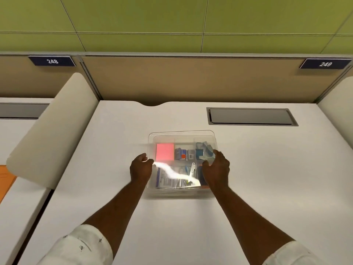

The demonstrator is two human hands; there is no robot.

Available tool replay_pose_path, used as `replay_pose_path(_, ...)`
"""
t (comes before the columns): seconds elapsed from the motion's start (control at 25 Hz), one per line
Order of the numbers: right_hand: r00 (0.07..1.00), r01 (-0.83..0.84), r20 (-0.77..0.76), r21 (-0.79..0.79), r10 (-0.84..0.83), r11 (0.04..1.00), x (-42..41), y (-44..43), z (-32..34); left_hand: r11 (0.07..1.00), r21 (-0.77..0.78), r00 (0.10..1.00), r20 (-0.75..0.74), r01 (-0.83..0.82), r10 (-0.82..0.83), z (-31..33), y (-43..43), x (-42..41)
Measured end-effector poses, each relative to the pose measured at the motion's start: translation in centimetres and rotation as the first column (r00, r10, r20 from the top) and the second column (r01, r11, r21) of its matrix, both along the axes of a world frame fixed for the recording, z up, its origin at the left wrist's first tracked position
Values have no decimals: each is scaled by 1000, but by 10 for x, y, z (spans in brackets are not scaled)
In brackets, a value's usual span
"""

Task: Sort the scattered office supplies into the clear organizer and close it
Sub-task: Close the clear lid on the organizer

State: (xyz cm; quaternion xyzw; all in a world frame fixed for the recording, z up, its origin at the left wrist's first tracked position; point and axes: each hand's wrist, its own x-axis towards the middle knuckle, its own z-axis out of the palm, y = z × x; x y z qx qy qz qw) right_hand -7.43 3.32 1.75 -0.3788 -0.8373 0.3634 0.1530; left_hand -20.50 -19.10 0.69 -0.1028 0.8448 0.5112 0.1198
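Observation:
The clear organizer sits in the middle of the white desk with a transparent lid lying over it; glare streaks across the lid's front half. Inside I see a pink sticky-note pad, small blue and grey items in the middle compartment, blue clips at the back right, and papers and pens in the front part. My left hand grips the lid's left edge. My right hand grips the right edge, covering that corner of the contents.
A grey cable hatch is set into the white desk behind and right of the organizer. White dividers flank the desk on both sides. A tan partition closes the back. An orange folder lies on the neighbouring desk at left.

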Motion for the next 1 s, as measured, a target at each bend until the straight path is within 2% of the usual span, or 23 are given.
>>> replay_pose_path(0.4,987,-111,105,-79,119,991,17,26,-23,983,-177,998,-48,38,-47,-7,17,14)
replay_pose_path(0.64,963,-194,191,-3,191,981,19,27,-32,966,-232,977,-154,111,-149,-10,12,20)
replay_pose_path(0.72,957,-212,209,22,203,977,21,25,-33,918,-359,950,-191,169,-249,-13,8,23)
replay_pose_path(0.84,941,-270,249,135,232,953,24,27,-37,777,-583,890,-192,237,-415,-16,7,29)
replay_pose_path(1.0,910,-363,287,196,300,911,22,37,-41,632,-699,793,-153,335,-589,-24,5,33)
